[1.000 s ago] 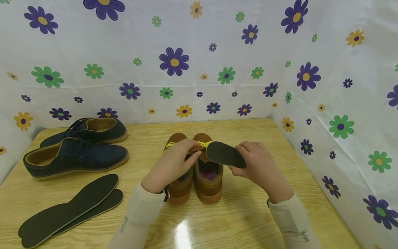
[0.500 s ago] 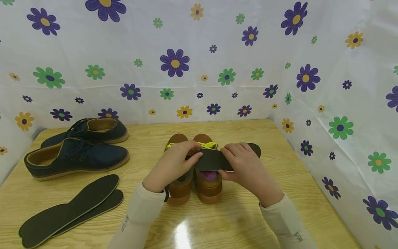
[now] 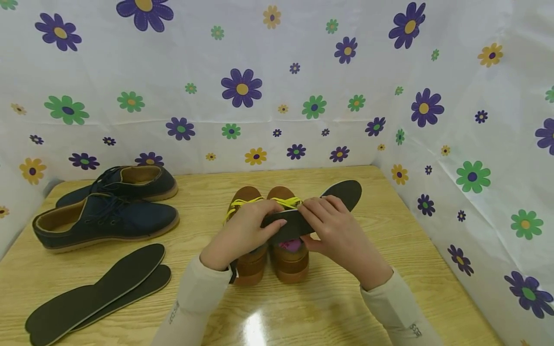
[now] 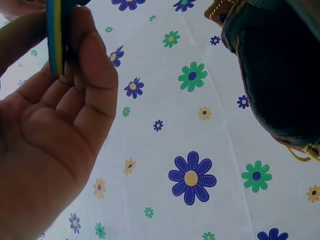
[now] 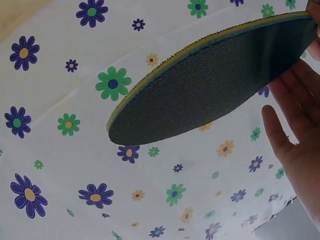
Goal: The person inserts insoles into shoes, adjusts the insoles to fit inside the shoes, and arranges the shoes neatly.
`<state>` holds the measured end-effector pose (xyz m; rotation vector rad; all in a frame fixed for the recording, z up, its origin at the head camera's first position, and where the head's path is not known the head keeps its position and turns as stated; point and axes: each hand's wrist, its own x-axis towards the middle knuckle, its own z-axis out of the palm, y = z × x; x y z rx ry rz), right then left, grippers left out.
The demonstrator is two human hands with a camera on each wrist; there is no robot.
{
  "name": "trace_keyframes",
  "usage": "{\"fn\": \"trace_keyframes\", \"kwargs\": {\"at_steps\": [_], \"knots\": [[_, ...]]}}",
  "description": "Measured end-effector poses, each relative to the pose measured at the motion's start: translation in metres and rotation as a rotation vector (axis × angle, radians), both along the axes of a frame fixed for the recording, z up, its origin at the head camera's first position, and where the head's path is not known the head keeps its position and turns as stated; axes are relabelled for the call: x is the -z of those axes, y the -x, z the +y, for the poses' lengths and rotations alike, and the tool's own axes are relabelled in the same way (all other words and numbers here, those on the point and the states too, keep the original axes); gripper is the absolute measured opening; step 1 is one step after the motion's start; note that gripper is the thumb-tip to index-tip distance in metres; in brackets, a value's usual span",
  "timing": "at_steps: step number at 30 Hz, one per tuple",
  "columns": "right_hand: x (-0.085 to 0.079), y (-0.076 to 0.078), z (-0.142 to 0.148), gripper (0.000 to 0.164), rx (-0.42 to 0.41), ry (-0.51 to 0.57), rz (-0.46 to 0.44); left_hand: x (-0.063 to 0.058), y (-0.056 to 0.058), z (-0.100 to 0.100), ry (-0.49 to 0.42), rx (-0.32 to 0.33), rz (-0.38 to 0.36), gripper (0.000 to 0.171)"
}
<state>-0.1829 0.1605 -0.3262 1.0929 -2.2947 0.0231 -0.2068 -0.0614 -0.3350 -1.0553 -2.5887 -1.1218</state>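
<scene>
A black insole with a yellow and teal edge is held slantwise above a pair of brown shoes with yellow laces. My left hand pinches its lower left end; the left wrist view has that striped edge between thumb and fingers. Around the middle, my right hand grips it, fingers over the top edge. Its rounded free end reaches out in the right wrist view. The right brown shoe shows a purple patch inside its heel. My left hand partly covers the left brown shoe.
On the left of the wooden table lie two dark blue lace-up shoes, one nearer and one behind. In front of them, two black insoles overlap. Flower-patterned cloth stands behind and along the right side.
The right hand has brought the insole leftward over the brown shoes, and the left hand has taken its near end. Its far end has since tilted up to the right.
</scene>
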Motion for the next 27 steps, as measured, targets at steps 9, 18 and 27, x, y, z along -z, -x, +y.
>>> {"fn": "trace_keyframes", "kwargs": {"at_steps": [9,18,27], "knots": [[0.0,0.008,-0.001,0.069,-0.017,0.067,0.136,-0.001,0.0,-0.001,-0.122,-0.02,0.036,0.01],[0.0,0.015,0.006,0.067,-0.033,0.518,-0.062,-0.003,0.0,-0.003,-0.343,-0.162,0.054,0.01],[-0.004,0.004,-0.019,0.047,-0.083,0.97,-0.508,-0.006,-0.003,0.001,-0.542,-0.24,0.105,0.009]]}}
